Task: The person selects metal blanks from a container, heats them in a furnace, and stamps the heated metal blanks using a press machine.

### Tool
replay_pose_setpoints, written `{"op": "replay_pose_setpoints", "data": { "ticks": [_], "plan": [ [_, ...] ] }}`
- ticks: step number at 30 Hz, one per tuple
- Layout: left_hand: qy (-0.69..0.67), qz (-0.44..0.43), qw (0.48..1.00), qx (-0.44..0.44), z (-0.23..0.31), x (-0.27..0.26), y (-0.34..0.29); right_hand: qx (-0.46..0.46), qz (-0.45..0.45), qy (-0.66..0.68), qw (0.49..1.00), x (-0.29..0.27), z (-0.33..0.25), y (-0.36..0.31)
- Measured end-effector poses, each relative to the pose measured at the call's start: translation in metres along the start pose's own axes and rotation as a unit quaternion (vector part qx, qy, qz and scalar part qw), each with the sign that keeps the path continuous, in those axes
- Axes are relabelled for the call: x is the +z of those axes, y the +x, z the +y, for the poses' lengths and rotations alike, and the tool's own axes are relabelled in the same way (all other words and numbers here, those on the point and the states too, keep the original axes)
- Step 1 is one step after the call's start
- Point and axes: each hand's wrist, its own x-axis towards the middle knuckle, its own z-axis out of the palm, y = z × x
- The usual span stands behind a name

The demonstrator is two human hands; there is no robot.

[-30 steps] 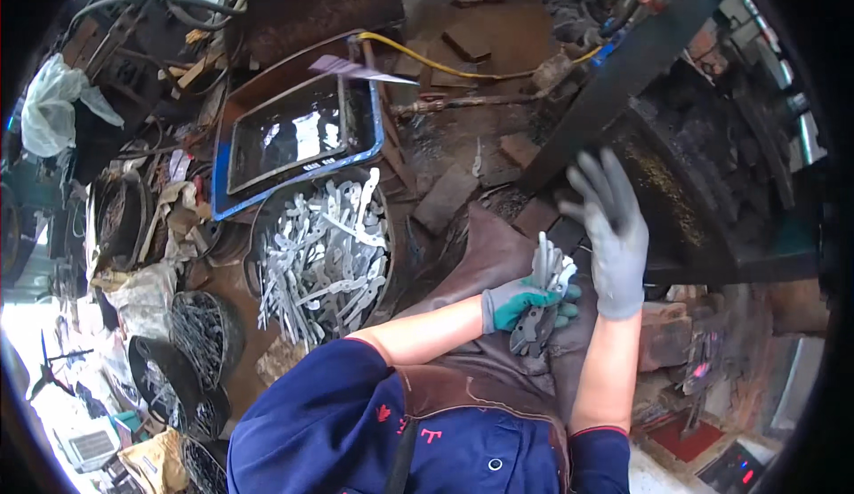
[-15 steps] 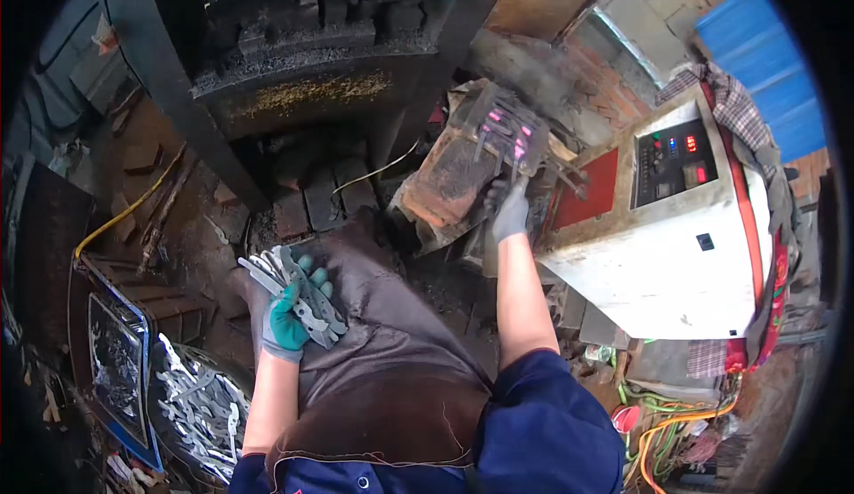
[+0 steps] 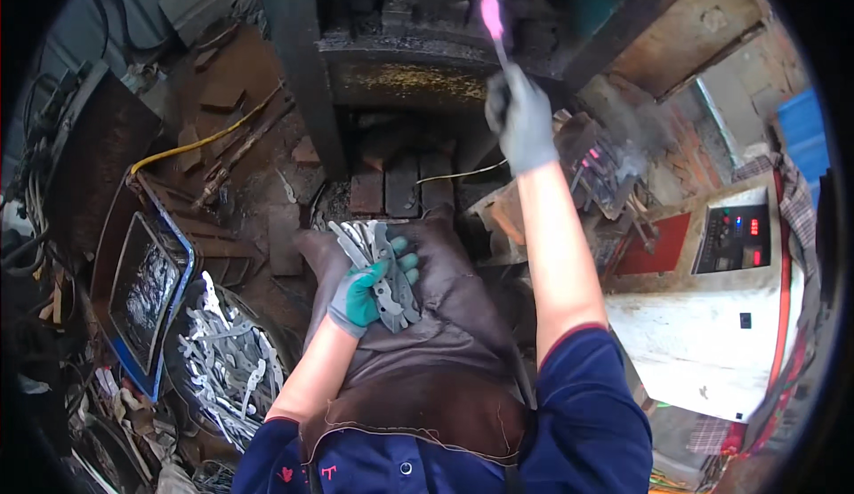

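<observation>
My left hand (image 3: pixel 358 300), in a green-and-grey glove, is closed round a fanned stack of flat grey metal blanks (image 3: pixel 396 295) above the leather apron on my lap. Stretched forward, my right hand (image 3: pixel 527 125) in a grey glove grips the grey shank of a metal blank (image 3: pixel 491 15) whose far end glows pink. That blank points up toward the dark machine bed (image 3: pixel 445 40). Motion blurs the right fingers a little. Right of my forearm, other blanks glow pink in a small heating fixture (image 3: pixel 598 160) on bricks.
A white control cabinet (image 3: pixel 712 334) with lit displays stands at the right. At the lower left are a basket heaped with grey metal blanks (image 3: pixel 227 360) and a blue-rimmed tray (image 3: pixel 189 271). Dark posts (image 3: pixel 307 76) flank the machine. A yellow hose (image 3: pixel 205 141) crosses the left side.
My right hand has left the heating fixture and swung forward and left to the machine, carrying a glowing blank. The left hand keeps its stack; the whole view has shifted.
</observation>
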Motion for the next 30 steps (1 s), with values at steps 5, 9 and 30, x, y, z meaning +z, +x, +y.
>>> {"op": "replay_pose_setpoints", "data": {
  "ticks": [5, 9, 30],
  "plan": [
    [0.019, 0.022, 1.0, 0.011, 0.003, 0.01, -0.003, 0.064, 0.022, -0.049, 0.996, 0.053, -0.006, 0.081],
    [0.03, 0.016, 0.999, 0.009, 0.003, 0.0, -0.004, 0.108, -0.037, -0.019, 0.993, 0.05, 0.004, 0.105],
    [0.083, 0.027, 0.996, 0.018, 0.003, 0.015, -0.002, -0.013, -0.242, -0.537, 0.808, 0.021, 0.063, -0.192]
  ]
}}
